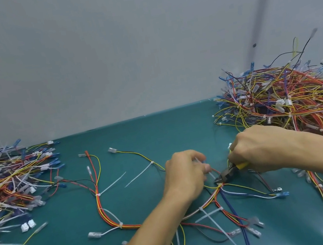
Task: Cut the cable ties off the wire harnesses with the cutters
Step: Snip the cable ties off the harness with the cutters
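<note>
Right hand (256,149) grips cutters (227,174) — left hand (185,174) pinches cable tie (204,166).

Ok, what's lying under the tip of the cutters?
The wire harness, where its red, yellow and blue wires meet, on the green table. The left hand pinches a white cable tie beside the tip. The right hand covers most of the handles of the cutters.

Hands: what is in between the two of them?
In the head view: the cutters, gripped by the right hand, and a white tie that the left hand pinches.
</note>
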A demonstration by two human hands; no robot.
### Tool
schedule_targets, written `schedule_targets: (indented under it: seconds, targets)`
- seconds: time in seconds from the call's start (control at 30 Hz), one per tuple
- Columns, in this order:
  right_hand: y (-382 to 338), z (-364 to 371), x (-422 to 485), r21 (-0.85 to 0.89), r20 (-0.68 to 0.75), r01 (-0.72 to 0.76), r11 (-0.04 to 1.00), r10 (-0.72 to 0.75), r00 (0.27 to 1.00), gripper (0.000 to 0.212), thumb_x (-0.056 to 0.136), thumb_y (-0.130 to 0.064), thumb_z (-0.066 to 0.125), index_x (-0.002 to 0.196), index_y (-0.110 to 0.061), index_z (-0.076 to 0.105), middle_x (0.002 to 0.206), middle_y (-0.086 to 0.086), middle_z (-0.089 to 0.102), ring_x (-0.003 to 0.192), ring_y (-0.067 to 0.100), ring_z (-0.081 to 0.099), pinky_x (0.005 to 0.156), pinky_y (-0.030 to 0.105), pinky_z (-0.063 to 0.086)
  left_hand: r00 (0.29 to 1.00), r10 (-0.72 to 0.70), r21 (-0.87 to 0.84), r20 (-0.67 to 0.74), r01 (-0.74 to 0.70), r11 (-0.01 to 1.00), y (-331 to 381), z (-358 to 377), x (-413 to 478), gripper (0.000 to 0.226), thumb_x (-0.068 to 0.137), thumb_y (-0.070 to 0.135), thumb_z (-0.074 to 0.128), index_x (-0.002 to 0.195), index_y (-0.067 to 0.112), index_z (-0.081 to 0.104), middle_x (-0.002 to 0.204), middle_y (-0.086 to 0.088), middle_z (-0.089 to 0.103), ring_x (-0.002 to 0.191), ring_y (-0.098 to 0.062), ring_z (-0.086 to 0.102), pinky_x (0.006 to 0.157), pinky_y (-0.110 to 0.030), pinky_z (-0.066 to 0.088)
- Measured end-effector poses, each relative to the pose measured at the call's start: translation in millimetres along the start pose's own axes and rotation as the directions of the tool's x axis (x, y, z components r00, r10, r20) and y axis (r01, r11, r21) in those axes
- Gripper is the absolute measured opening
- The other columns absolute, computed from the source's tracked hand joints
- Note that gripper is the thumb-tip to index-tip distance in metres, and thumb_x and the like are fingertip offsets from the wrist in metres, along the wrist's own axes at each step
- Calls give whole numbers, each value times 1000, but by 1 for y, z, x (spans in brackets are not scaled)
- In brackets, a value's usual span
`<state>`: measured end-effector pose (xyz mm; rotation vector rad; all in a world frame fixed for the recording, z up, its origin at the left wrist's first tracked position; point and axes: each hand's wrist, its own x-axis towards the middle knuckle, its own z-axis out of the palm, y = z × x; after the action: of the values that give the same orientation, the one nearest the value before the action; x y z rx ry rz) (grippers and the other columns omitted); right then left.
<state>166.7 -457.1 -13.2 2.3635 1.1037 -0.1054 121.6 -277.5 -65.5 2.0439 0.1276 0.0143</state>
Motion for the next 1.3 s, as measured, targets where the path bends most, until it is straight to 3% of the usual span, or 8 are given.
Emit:
schedule_targets:
  seconds: [0.3, 0.53, 0.73, 0.8, 0.93, 1.03, 1.13, 1.3]
  targets:
    - [-17, 5, -19, 440, -231, -152, 885, 275, 933, 16, 92, -44, 51, 90, -28, 52, 83, -11, 43, 88, 16, 51, 77, 31, 44, 997, -70, -498, 31, 76, 864, -9, -34, -14, 20, 95, 5, 52, 80, 9, 64, 59, -2, 60, 63, -16, 65, 62, -28, 54]
    - [-70, 8, -53, 590, -21, -305, 748, 392, 920, 26, 76, -41, 48, 96, -25, 43, 93, -7, 38, 96, 18, 48, 83, 34, 43, 953, 179, -108, 246, -156, 982, -25, -42, -36, 17, 73, 8, 68, 78, 25, 66, 63, 10, 41, 56, -8, 34, 55, -19, 31]
    - [-102, 5, -79, 401, 49, -493, 772, 519, 853, 48, 80, -49, 39, 124, -31, 33, 113, -12, 42, 115, 14, 48, 79, 28, 42, 831, 349, 83, 433, -423, 902, -26, -41, -38, 27, 74, 6, 74, 93, 26, 73, 80, 6, 49, 68, -2, 45, 69, -19, 42]
    - [-110, 0, -85, 378, 2, -497, 781, 536, 844, 47, 73, -40, 46, 120, -36, 41, 103, -7, 44, 98, 20, 53, 67, 29, 40, 803, 359, 102, 475, -456, 884, -25, -37, -39, 28, 72, 14, 80, 97, 23, 74, 81, 12, 50, 70, 0, 48, 68, -14, 40]
    - [-114, -4, -93, 431, -235, -382, 817, 511, 827, 22, 38, -15, 51, 57, -17, 62, 53, 1, 36, 46, 21, 24, 43, 24, 18, 811, 382, 109, 443, -472, 875, -26, -33, -37, 19, 76, 23, 79, 95, 24, 76, 86, 8, 61, 79, -3, 56, 73, -16, 43]
    - [-118, -4, -87, 383, -242, -433, 816, 541, 806, 35, 20, -11, 68, 55, -14, 66, 49, 7, 48, 34, 25, 39, 44, 25, 18, 817, 389, 117, 425, -476, 872, -25, -31, -36, 10, 81, 24, 74, 91, 25, 76, 86, 4, 65, 81, -2, 58, 76, -18, 44]
    - [-121, -3, -83, 370, -321, -443, 817, 560, 764, 29, 50, -14, 43, 59, -13, 70, 49, 7, 48, 35, 25, 44, 45, 26, 18, 841, 353, 124, 410, -435, 892, -24, -30, -35, 7, 82, 26, 73, 88, 28, 75, 84, 3, 66, 78, -2, 57, 75, -18, 44]
    - [-126, 13, -73, 361, -445, -419, 833, 549, 708, 43, 59, -13, 27, 60, -12, 70, 50, 7, 47, 36, 25, 44, 35, 25, 25, 851, 314, 137, 421, -402, 905, -23, -30, -32, 8, 82, 26, 73, 87, 23, 77, 71, 11, 63, 69, 6, 55, 66, -9, 39]
